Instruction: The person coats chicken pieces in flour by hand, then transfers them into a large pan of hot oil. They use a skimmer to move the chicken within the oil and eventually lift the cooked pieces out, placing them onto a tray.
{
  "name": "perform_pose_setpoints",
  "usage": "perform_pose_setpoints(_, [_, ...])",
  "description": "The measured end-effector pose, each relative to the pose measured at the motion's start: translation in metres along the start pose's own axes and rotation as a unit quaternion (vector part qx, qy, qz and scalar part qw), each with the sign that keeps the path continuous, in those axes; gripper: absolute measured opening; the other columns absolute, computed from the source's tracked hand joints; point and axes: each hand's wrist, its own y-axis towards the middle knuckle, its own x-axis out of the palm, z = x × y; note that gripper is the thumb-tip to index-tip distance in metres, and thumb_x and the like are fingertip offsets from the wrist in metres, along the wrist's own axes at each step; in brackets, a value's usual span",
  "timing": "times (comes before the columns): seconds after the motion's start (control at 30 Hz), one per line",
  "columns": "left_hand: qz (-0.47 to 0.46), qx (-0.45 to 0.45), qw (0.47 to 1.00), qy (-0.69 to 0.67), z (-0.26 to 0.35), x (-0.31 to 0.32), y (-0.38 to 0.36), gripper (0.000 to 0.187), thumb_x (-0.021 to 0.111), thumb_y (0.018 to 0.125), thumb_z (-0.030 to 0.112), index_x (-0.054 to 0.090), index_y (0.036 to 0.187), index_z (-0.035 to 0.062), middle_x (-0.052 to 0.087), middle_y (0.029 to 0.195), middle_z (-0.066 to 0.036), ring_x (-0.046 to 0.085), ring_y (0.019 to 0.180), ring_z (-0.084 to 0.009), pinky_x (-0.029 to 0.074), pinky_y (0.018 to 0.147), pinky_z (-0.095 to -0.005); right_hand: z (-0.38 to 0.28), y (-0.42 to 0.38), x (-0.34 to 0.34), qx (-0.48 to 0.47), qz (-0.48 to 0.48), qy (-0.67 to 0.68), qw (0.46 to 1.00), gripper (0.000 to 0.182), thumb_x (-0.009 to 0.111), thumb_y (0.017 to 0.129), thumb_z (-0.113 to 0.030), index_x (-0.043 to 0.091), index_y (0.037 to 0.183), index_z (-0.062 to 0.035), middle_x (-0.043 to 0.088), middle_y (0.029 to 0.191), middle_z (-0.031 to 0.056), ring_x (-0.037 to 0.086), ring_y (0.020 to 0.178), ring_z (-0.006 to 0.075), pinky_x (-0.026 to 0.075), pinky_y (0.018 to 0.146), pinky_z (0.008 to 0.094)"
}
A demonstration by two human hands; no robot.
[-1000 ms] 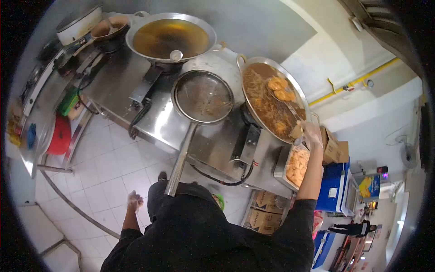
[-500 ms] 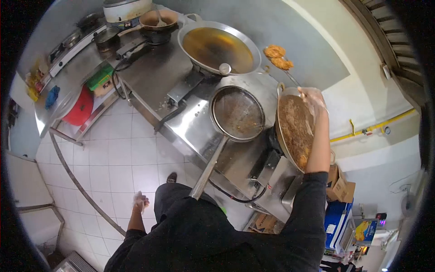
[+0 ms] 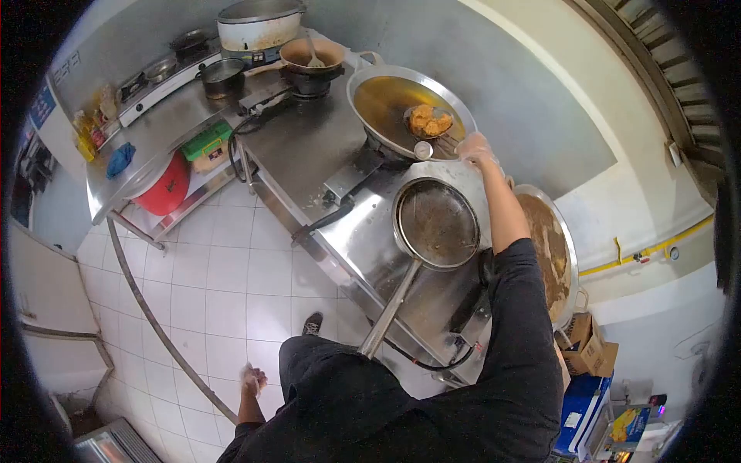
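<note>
My right hand [image 3: 476,147], in a clear plastic glove, is closed around the handle of a wire skimmer [image 3: 448,145]. Golden fried pieces [image 3: 429,122] lie in the skimmer's bowl, which is over the amber oil [image 3: 380,104] in the back wok [image 3: 461,103]. A small round metal-topped thing [image 3: 423,150] sits by the wok's near rim. Low at my side hangs my left hand [image 3: 253,377], also gloved, with its fingers curled in and nothing visible in them. Nearest my right forearm are a large round strainer [image 3: 437,224] and the second wok [image 3: 573,258] of brown, foamy oil.
The strainer's long handle [image 3: 391,309] sticks out over the steel counter's [image 3: 309,166] front edge. A pan with a spatula [image 3: 312,52] and a pot [image 3: 224,77] stand farther back. A hose [image 3: 150,312] crosses the tiled floor; a yellow gas pipe [image 3: 656,248] runs along the wall.
My right hand has swung left from above the foamy wok, carrying the skimmer and fried pieces over the amber oil. My view has shifted a little; my left hand still hangs low.
</note>
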Motion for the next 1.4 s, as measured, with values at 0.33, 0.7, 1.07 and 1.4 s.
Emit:
perform_pose_setpoints(0.33, [0.035,-0.015,0.999,0.030,-0.002,0.002,-0.017,0.051,0.034,0.086,0.054,0.032,0.050,0.0176,0.031,0.044,-0.001,0.030,0.038,-0.0190,0.031,0.039,-0.0327,-0.026,0.004,0.031,-0.122,0.119,-0.135,0.976,0.019,0.050,0.077,-0.008,0.066,0.085,-0.0020,0.063,0.088,0.0197,0.062,0.086,0.0326,0.050,0.073,0.0403])
perform_pose_setpoints(0.7, [0.054,-0.004,0.996,0.068,0.042,0.027,0.011,0.047,0.036,0.088,0.049,0.039,0.062,0.0101,0.038,0.049,-0.004,0.035,0.039,-0.0170,0.033,0.037,-0.0322,0.040,-0.002,0.005,-0.020,0.160,-0.112,0.981,0.019,0.052,0.079,-0.017,0.063,0.078,-0.0013,0.064,0.077,0.0145,0.063,0.073,0.0262,0.051,0.064,0.0337])
perform_pose_setpoints(1.07, [0.078,-0.019,0.979,0.190,0.055,0.090,0.028,0.046,0.037,0.089,0.047,0.032,0.058,0.0128,0.030,0.047,-0.001,0.029,0.037,-0.0156,0.027,0.035,-0.0271,0.186,-0.204,-0.133,0.292,0.076,0.294,0.907,0.030,0.066,0.075,-0.024,0.054,0.053,-0.0077,0.044,0.047,-0.0015,0.039,0.044,0.0078,0.029,0.041,0.0250])
perform_pose_setpoints(1.4, [-0.037,-0.135,0.980,0.138,0.074,0.157,0.057,0.047,0.038,0.087,0.050,0.031,0.060,0.0133,0.028,0.051,0.000,0.030,0.041,-0.0119,0.026,0.037,-0.0244,0.357,-0.360,-0.103,0.251,0.104,-0.233,0.934,0.017,0.054,0.072,-0.012,0.063,0.078,0.0008,0.061,0.079,0.0248,0.061,0.075,0.0388,0.050,0.072,0.0409])
